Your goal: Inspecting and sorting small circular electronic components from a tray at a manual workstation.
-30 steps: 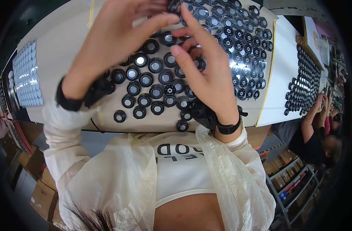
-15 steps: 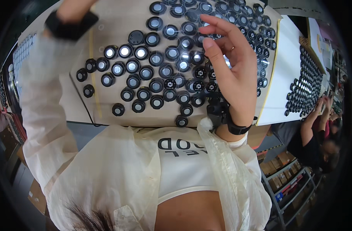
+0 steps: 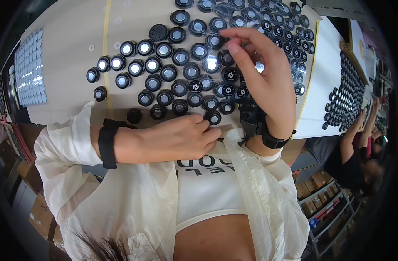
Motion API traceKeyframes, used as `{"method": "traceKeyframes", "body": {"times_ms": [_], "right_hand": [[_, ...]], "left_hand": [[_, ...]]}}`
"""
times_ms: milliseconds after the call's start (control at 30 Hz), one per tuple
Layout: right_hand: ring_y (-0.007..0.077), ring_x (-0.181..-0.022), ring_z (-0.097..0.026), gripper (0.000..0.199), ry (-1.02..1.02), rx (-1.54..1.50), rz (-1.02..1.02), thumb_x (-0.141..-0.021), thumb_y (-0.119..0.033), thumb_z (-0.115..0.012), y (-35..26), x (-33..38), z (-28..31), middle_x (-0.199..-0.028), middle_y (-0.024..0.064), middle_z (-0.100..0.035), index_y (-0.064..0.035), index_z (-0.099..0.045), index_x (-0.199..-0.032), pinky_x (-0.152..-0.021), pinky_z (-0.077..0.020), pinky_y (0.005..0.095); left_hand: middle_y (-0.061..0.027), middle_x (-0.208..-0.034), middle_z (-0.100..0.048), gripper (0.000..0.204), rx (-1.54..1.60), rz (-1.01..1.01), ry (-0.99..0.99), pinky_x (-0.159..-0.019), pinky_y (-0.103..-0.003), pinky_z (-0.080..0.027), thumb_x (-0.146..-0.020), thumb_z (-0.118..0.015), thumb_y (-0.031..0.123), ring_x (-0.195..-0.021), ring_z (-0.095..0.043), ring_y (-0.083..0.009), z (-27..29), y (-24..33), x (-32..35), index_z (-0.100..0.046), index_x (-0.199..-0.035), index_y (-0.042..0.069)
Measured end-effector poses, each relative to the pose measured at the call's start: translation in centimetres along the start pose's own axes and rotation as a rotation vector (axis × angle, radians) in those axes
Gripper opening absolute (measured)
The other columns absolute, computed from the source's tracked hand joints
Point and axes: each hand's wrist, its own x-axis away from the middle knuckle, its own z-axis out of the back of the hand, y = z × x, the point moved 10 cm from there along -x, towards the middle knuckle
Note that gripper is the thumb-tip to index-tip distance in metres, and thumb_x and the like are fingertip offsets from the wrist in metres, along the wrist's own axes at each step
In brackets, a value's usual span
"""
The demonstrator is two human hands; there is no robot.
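Note:
Black, round, knob-like pieces (image 3: 152, 65) with silver tops cover the table. At its near edge my left hand (image 3: 183, 137) is closed, fingers curled and pointing right. Its knuckles are beside one black piece (image 3: 213, 117); what the fingers hold, if anything, is hidden. Above the right part of the group is my right hand (image 3: 268, 71), its thumb and fingers bent and slightly apart. Clear round film outlines (image 3: 192, 71) overlie the pieces around it. I cannot tell whether its fingertips touch the film. Several pieces there bear black discs with a white mark (image 3: 230, 74).
A sheet of pale round discs (image 3: 30, 71) lies on the table (image 3: 72, 82) at far left. Yellow tape (image 3: 106, 21) runs along the tabletop. On the right, more black pieces (image 3: 344, 98) spread over a white surface, near another person's hands (image 3: 360, 119). Boxes (image 3: 44, 217) stand below left.
My left hand has swung from the far left down to the near edge, covering the frontmost black piece. My right hand has stayed over the group, its fingers a little more bent.

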Motion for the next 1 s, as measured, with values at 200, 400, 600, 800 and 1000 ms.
{"method": "traceKeyframes", "body": {"times_ms": [200,400,600,800,1000], "right_hand": [[0.0252,-0.071,-0.063,0.014,-0.114,0.085,0.025,-0.087,0.000,-0.064,-0.4,0.5,-1.0,-0.084,0.0135,-0.065,-0.0008,-0.066,-0.100,-0.064,-0.0497,0.0327],[0.0314,-0.081,-0.066,0.014,-0.158,0.151,0.058,-0.081,0.000,-0.068,-0.7,0.6,-2.1,-0.084,0.0150,-0.066,-0.0003,-0.067,-0.095,-0.070,-0.0515,0.0387],[0.0244,-0.067,-0.065,0.016,-0.301,0.273,0.102,-0.071,-0.002,-0.078,-1.4,1.8,-5.7,-0.079,0.0100,-0.067,-0.0028,-0.074,-0.086,-0.062,-0.0514,0.0335],[0.0282,-0.072,-0.065,0.014,-0.310,0.484,0.057,-0.072,-0.009,-0.078,-1.8,2.3,-6.5,-0.080,0.0104,-0.068,-0.0040,-0.073,-0.084,-0.067,-0.0519,0.0381],[0.0310,-0.076,-0.065,0.013,-0.316,0.550,0.064,-0.073,-0.008,-0.076,-1.6,1.9,-6.8,-0.080,0.0116,-0.066,-0.0023,-0.068,-0.082,-0.069,-0.0511,0.0410]], "left_hand": [[-0.0025,-0.087,-0.050,0.020,0.082,0.013,0.107,-0.070,-0.027,-0.046,-0.078,-0.061,0.015,-0.077,-0.056,-0.0136,1.0,-1.3,0.2,-0.061,-0.095,0.005],[-0.0091,-0.119,-0.059,0.034,0.352,0.299,0.308,-0.088,-0.040,-0.047,-0.081,-0.072,0.023,-0.111,-0.058,-0.0297,6.4,-9.4,3.3,-0.061,-0.108,0.005],[-0.0106,-0.136,-0.057,0.035,0.125,0.393,0.341,-0.113,-0.048,-0.037,-0.082,-0.070,0.020,-0.132,-0.049,-0.0305,6.5,-15.7,4.9,-0.059,-0.111,0.003],[-0.0086,-0.143,-0.053,0.034,0.095,0.363,0.367,-0.112,-0.043,-0.040,-0.083,-0.068,0.018,-0.132,-0.049,-0.0287,4.1,-16.2,4.1,-0.058,-0.112,0.003],[-0.0079,-0.141,-0.055,0.036,0.095,0.382,0.370,-0.108,-0.042,-0.045,-0.083,-0.068,0.019,-0.131,-0.051,-0.0293,3.8,-16.5,4.1,-0.058,-0.114,0.004]]}}
